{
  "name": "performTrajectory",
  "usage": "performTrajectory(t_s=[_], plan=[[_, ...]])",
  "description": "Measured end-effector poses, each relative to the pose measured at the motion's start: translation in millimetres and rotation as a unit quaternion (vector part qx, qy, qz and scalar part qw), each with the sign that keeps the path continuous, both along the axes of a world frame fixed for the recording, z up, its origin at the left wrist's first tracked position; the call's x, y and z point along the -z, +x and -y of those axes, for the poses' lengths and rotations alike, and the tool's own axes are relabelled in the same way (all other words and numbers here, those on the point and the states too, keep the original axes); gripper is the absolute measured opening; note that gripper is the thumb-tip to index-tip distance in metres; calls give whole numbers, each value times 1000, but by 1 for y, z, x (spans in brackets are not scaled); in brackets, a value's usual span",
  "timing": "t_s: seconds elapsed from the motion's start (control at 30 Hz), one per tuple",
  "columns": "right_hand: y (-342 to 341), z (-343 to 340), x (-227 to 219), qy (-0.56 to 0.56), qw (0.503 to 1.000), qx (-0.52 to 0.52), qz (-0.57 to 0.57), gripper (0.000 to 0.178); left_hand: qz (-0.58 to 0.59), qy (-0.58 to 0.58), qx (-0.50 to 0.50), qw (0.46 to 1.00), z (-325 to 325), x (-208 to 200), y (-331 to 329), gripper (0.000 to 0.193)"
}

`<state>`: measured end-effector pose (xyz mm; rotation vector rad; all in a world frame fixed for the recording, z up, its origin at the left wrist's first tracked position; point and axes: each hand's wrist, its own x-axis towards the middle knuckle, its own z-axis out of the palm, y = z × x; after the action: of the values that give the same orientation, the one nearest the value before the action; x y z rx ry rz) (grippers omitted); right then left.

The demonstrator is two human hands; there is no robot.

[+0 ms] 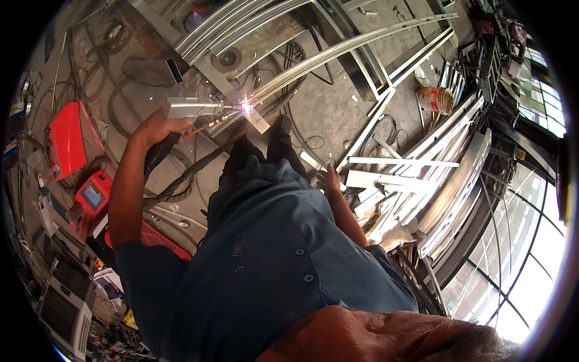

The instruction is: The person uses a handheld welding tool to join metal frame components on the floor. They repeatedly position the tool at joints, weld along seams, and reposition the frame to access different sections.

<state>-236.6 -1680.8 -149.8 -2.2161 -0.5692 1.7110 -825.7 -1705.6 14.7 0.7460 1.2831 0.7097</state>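
My left hand [158, 128] is wrapped around the grip of a silver handheld welding gun [194, 108]. Its nozzle meets a metal joint where a bright pinkish spark [246, 107] glows. The spark sits at the near end of a long metal profile [338, 53], beside a short flat metal piece [259, 122]. A thick dark cable [175, 181] trails near the gun arm. Low beside my body hangs my right hand [329, 179], its fingers apart and nothing visible in them. A pale strip [310, 161] lies close to it.
A red machine with a small screen [93, 195] stands at left, near a red panel [67, 142]. Metal frames [362, 51] spread ahead. Stacked metal lengths [422, 181] and a tub [435, 100] are at right. Loose cables [114, 36] cross the floor.
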Motion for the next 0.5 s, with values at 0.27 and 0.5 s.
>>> performTrajectory(t_s=[0.27,0.5], plan=[[6,1,10,1,1000,0,-6,77,-13,6,18,1000,4,1,-2,42],[9,5,15,9,1000,-4,-4,77,-33,41,5,999,16,9,-4,42]])
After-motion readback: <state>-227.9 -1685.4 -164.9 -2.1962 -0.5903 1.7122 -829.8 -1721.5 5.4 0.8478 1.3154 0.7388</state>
